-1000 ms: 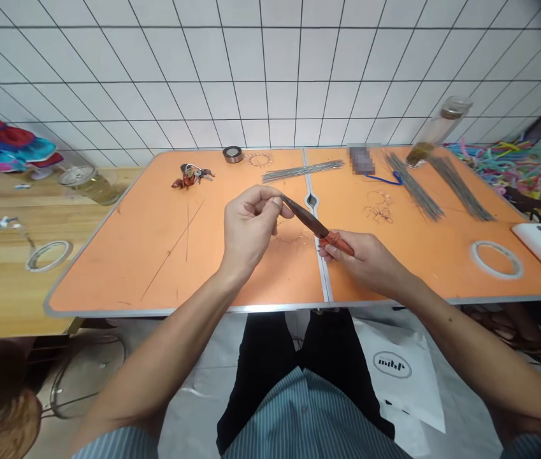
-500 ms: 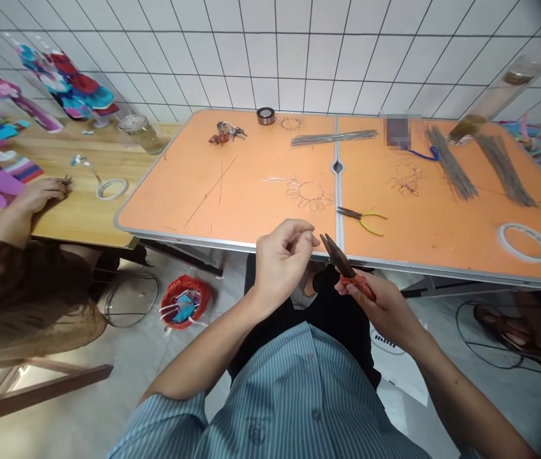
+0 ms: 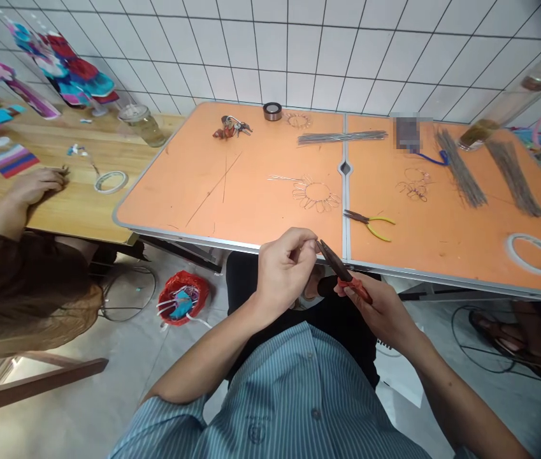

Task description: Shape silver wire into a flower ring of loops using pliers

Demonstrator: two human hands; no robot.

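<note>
Red-handled pliers (image 3: 339, 264) are held in my right hand (image 3: 382, 312), their dark jaws pointing up and left. My left hand (image 3: 282, 271) is pinched at the table's front edge, its fingertips close beside the plier tips; whatever it pinches is too small to make out. Beyond the hands, a looped wire ring (image 3: 317, 193) lies on the orange table (image 3: 246, 217). Yellow-handled pliers (image 3: 379, 219) rest right of the table's seam. Farther back is a bundle of straight wires (image 3: 341, 137).
Two wire bundles (image 3: 461, 169) (image 3: 516, 178), a tape roll (image 3: 533, 254) and a glass jar (image 3: 485, 127) are on the right. Black tape (image 3: 273, 111) and keys (image 3: 232, 127) lie at the back. Another person's hand (image 3: 36, 185) rests on the wooden table at left.
The plier jaws look closer together and their tips have come nearer my left fingertips. The whole view has shifted slightly.
</note>
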